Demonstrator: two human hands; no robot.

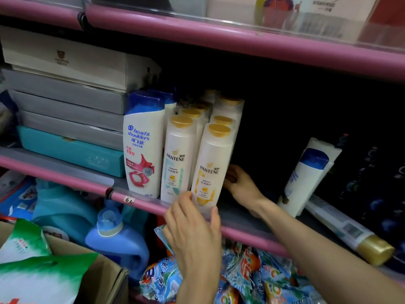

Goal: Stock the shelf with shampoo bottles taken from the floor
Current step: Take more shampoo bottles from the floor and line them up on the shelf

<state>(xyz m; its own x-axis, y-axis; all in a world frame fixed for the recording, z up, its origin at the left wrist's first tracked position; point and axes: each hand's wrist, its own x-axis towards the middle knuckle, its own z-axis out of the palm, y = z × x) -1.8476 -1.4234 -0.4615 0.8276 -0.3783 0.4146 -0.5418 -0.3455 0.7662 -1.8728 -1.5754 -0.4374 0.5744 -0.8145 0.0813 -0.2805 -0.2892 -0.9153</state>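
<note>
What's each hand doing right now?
Left hand: open, fingers touching the yellow-label Pantene bottle.
Right hand: fingers curled against that bottle's side.

two hands (192,224), four grey boxes (65,102)

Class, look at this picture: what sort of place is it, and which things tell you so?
Most likely a shop aisle: rows of Pantene bottles on a pink shelf, a handwritten price tag on its edge, and detergent bags below.
</note>
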